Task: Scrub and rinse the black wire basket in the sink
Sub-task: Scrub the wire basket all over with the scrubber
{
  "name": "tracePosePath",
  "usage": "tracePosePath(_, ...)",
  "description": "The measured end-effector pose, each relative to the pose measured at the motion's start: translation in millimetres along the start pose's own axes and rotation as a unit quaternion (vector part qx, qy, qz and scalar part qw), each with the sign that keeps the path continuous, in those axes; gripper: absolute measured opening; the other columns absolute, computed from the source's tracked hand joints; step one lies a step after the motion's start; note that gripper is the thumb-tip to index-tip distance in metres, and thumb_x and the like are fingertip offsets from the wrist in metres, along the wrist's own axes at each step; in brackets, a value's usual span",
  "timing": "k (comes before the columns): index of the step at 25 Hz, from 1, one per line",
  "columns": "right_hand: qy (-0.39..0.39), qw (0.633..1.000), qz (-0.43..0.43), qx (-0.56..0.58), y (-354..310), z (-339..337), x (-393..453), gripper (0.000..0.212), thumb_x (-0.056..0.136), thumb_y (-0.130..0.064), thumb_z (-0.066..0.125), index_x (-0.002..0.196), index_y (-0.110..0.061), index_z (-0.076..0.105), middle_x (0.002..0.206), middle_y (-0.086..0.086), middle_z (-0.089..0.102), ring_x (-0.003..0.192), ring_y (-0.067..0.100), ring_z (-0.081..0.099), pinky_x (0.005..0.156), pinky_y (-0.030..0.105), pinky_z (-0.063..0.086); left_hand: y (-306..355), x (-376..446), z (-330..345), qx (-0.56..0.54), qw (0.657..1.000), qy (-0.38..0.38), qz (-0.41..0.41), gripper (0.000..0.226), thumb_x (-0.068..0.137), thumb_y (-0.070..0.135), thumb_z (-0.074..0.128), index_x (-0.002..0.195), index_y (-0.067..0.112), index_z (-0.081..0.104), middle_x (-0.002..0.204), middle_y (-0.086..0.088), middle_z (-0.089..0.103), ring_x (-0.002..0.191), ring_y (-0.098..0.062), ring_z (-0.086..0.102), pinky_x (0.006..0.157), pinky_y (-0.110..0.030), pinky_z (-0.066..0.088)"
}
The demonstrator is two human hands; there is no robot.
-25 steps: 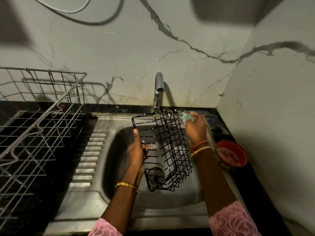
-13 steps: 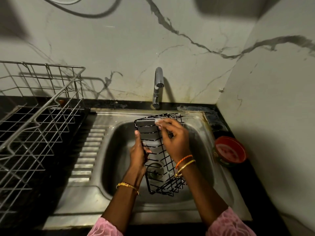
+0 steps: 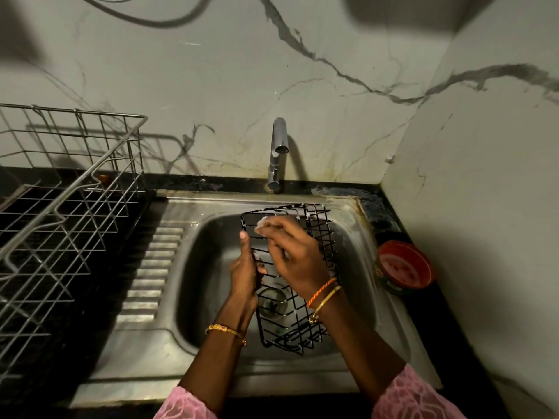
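Over the sink (image 3: 357, 237), the left hand (image 3: 246, 273) grips the black wire basket (image 3: 302, 331) by its left edge; the right hand (image 3: 295, 254), fingers curled, presses a soapy scrubber (image 3: 262, 224) inside, near the sink's back rim.

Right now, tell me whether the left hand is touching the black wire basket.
Touching. The head view shows the left hand gripping the black wire basket at its left edge, thumb along the wire.

A dim kitchen corner was shown.
Grey-veined marble walls (image 3: 332, 95) were lit unevenly, a black counter (image 3: 423, 322) was laid below them, and a steel dish rack (image 3: 69, 207) was set at the left.
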State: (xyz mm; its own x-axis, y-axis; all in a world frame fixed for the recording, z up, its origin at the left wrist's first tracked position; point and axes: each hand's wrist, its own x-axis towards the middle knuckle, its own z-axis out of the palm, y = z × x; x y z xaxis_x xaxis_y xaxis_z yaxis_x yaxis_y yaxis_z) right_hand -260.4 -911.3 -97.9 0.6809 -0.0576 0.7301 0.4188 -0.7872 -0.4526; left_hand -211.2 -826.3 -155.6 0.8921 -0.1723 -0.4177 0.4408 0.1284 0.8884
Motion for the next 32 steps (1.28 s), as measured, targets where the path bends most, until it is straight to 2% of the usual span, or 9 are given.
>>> tracePosePath(2, 0.005, 1.000, 0.013, -0.010, 1, 1, -1, 0.030, 0.078, 0.014, 0.056, 0.104, 0.003, 0.066, 0.114, 0.020, 0.057, 0.110, 0.019, 0.050, 0.097, 0.015, 0.041, 1, -1, 2, 0.003, 1.000, -0.006, 0.000, 0.056, 0.083, 0.074, 0.037, 0.065, 0.023, 0.050, 0.059, -0.001, 0.047, 0.054, -0.014, 0.043, 0.053, -0.025, 0.033)
tracePosePath(7, 0.025, 0.996, 0.029, -0.080, 21, -15, -2, 0.026, 0.082, 0.005, 0.051, 0.101, -0.001, 0.068, 0.101, 0.013, 0.064, 0.101, 0.019, 0.052, 0.090, 0.021, 0.042, 5, -7, 3, 0.006, 1.000, -0.009, -0.007, 0.054, 0.085, 0.071, 0.038, 0.058, 0.024, 0.039, 0.049, 0.006, 0.039, 0.044, -0.009, 0.031, 0.044, -0.023, 0.023)
tracePosePath(11, 0.065, 0.985, 0.088, -0.131, 42, -31, -5, 0.024, 0.084, -0.006, 0.044, 0.092, -0.005, 0.067, 0.097, 0.010, 0.067, 0.098, 0.016, 0.052, 0.092, 0.032, 0.040, 5, -9, 0, 0.008, 1.000, -0.004, -0.026, 0.055, 0.085, 0.071, 0.038, 0.056, 0.024, 0.039, 0.049, 0.005, 0.040, 0.045, -0.009, 0.029, 0.047, -0.025, 0.021)
tracePosePath(14, 0.078, 0.982, 0.109, -0.131, 35, -25, -2, 0.028, 0.083, -0.004, 0.042, 0.096, -0.006, 0.067, 0.099, 0.009, 0.067, 0.099, 0.015, 0.049, 0.089, 0.022, 0.032, 5, -10, 2, 0.014, 1.000, -0.003, -0.027, 0.055, 0.085, 0.072, 0.036, 0.057, 0.024, 0.039, 0.049, 0.004, 0.040, 0.043, -0.009, 0.029, 0.045, -0.023, 0.021)
tracePosePath(18, 0.080, 0.986, 0.102, -0.109, 16, -7, -10, 0.033, 0.081, -0.001, 0.040, 0.093, -0.007, 0.070, 0.100, 0.011, 0.064, 0.100, 0.016, 0.046, 0.090, 0.011, 0.034, 4, -9, 2, 0.010, 0.999, -0.003, -0.034, 0.055, 0.085, 0.072, 0.036, 0.060, 0.023, 0.041, 0.051, 0.004, 0.040, 0.043, -0.009, 0.031, 0.045, -0.023, 0.022)
tracePosePath(23, 0.144, 0.971, 0.172, -0.088, 47, -29, -10, 0.023, 0.083, -0.010, 0.049, 0.086, -0.001, 0.070, 0.100, 0.014, 0.063, 0.094, 0.018, 0.059, 0.079, 0.037, 0.054, 2, -7, -3, -0.008, 0.999, -0.006, -0.045, 0.054, 0.083, 0.072, 0.039, 0.060, 0.024, 0.043, 0.049, 0.006, 0.040, 0.045, -0.009, 0.029, 0.046, -0.025, 0.020)
tracePosePath(25, 0.133, 0.973, 0.169, -0.088, 37, -28, -8, 0.016, 0.081, -0.009, 0.056, 0.087, -0.003, 0.070, 0.099, 0.012, 0.063, 0.093, 0.018, 0.059, 0.078, 0.033, 0.055, 2, -6, -3, 0.005, 0.999, -0.002, -0.038, 0.055, 0.084, 0.073, 0.038, 0.059, 0.024, 0.043, 0.050, 0.005, 0.040, 0.045, -0.009, 0.030, 0.046, -0.025, 0.020)
tracePosePath(28, 0.101, 0.979, 0.142, -0.106, 15, -13, -11, 0.010, 0.082, -0.010, 0.063, 0.089, -0.009, 0.070, 0.099, 0.006, 0.066, 0.095, 0.015, 0.056, 0.085, 0.016, 0.043, -1, -5, -3, -0.005, 0.999, -0.002, -0.040, 0.056, 0.083, 0.073, 0.037, 0.057, 0.024, 0.041, 0.049, 0.005, 0.039, 0.045, -0.010, 0.030, 0.046, -0.025, 0.021)
tracePosePath(32, 0.108, 0.976, 0.168, -0.082, 22, -14, -12, 0.018, 0.083, 0.004, 0.059, 0.099, -0.002, 0.066, 0.104, 0.012, 0.065, 0.098, 0.015, 0.057, 0.085, 0.021, 0.048, -3, -3, -7, -0.029, 0.998, -0.001, -0.054, 0.056, 0.083, 0.073, 0.040, 0.057, 0.023, 0.042, 0.045, 0.007, 0.040, 0.044, -0.009, 0.031, 0.047, -0.026, 0.023)
